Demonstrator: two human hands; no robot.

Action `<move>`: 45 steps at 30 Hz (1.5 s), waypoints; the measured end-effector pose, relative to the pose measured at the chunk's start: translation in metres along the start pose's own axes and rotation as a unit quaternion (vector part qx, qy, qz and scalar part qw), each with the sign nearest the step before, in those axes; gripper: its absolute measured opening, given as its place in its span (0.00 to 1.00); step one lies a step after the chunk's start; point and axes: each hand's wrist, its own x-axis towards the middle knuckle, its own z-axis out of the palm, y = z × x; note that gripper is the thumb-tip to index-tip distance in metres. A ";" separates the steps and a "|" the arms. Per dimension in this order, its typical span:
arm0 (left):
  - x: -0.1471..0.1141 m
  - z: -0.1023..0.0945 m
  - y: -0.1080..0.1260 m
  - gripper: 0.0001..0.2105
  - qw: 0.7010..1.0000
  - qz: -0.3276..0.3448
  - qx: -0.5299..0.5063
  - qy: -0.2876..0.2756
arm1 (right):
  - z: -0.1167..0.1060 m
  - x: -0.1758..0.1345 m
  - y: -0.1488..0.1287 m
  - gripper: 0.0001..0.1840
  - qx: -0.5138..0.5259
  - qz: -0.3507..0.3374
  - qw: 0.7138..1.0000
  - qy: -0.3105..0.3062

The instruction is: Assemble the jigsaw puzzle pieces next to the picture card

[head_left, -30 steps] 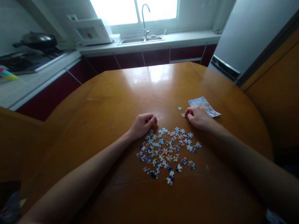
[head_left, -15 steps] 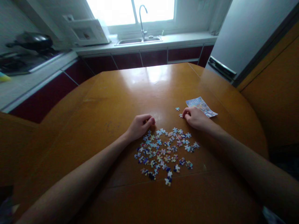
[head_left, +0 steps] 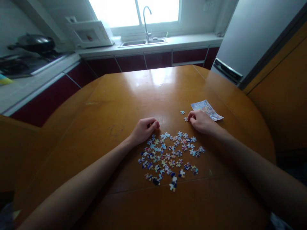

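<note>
A loose spread of small jigsaw pieces (head_left: 168, 155), in blue, white, yellow and pink, lies on the wooden table (head_left: 115, 105). My left hand (head_left: 145, 129) rests at the upper left edge of the spread, its fingers curled in and nothing visible in them. Farther right, my right hand (head_left: 201, 121) has its fingers bent and closed at a single light jigsaw piece (head_left: 185, 118). Another light piece (head_left: 182, 112) lies just beyond it. A printed picture sheet (head_left: 208, 108) lies behind my right hand, which covers its near edge.
Across the table stands a counter with a sink (head_left: 134, 42) and tap (head_left: 146, 24) under a window. A white microwave-like box (head_left: 91, 35) and a dark pan (head_left: 35, 43) on a stove are to the left. A fridge (head_left: 254, 35) stands at the right.
</note>
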 end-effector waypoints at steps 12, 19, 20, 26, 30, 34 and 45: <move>0.001 0.000 0.004 0.16 1.000 0.002 0.001 0.002 | -0.001 -0.001 -0.001 0.12 0.002 -0.001 1.000 -0.002; 0.001 0.001 0.002 0.16 1.000 -0.001 0.001 -0.004 | 0.001 0.000 0.001 0.12 -0.002 -0.004 1.000 -0.003; 0.001 0.001 0.002 0.16 1.000 -0.002 0.000 -0.004 | 0.001 0.000 0.001 0.12 -0.001 -0.005 1.000 -0.003; 0.000 0.000 0.003 0.16 1.000 -0.002 0.004 -0.004 | 0.000 -0.001 0.000 0.12 -0.003 -0.004 1.000 0.004; 0.000 -0.001 0.001 0.16 1.000 0.001 0.009 -0.006 | 0.001 -0.001 -0.002 0.12 -0.004 0.006 1.000 0.004; -0.001 0.000 0.001 0.16 1.000 0.004 0.018 -0.001 | -0.001 -0.002 -0.005 0.12 -0.002 0.009 1.000 -0.002; 0.000 -0.001 0.000 0.16 1.000 0.006 0.024 -0.006 | 0.001 -0.001 -0.002 0.12 0.007 0.000 1.000 0.000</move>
